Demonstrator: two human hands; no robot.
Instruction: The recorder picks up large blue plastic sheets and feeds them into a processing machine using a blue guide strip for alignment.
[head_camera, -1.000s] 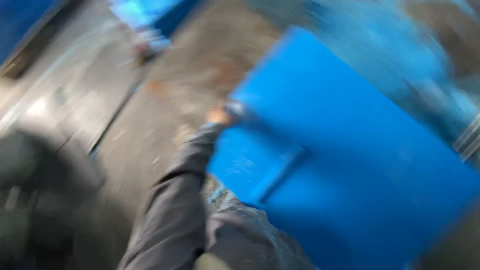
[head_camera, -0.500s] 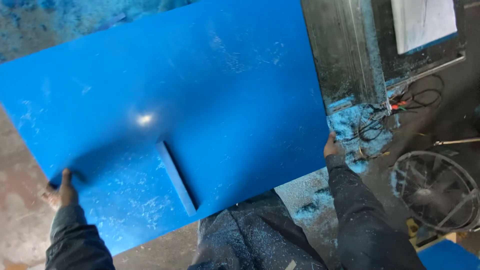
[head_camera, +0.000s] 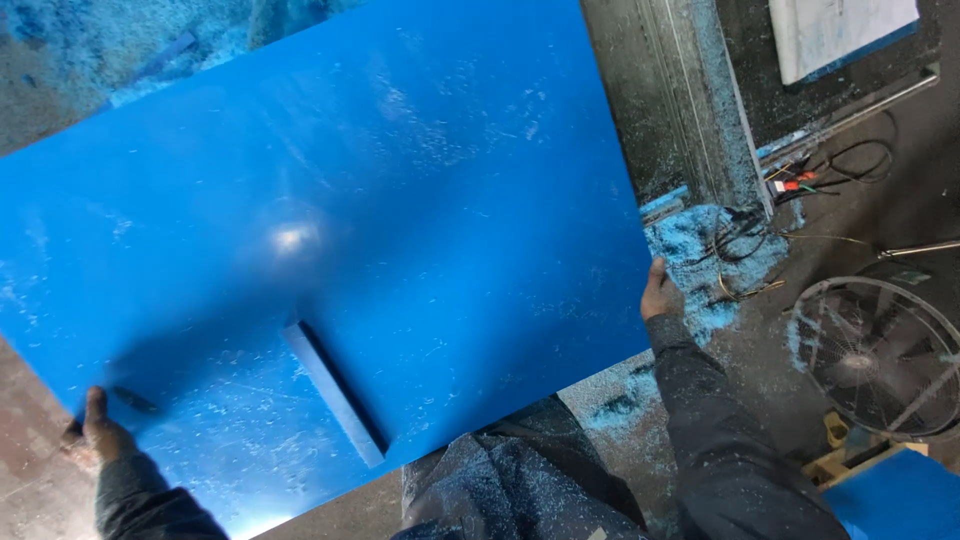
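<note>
Left hand (head_camera: 100, 430) clamps blue sheet (head_camera: 330, 240) near-left corner, thumb on top; right hand (head_camera: 660, 292) grips right edge.

Left hand (head_camera: 100, 428): seen at the lower left, fingers closed in a grip, thumb laid on top and pointed upward.
Right hand (head_camera: 661, 292): seen at the right, closed in a grip, thumb raised.
Arms: both are stretched wide apart and covered by dark sleeves.
</note>
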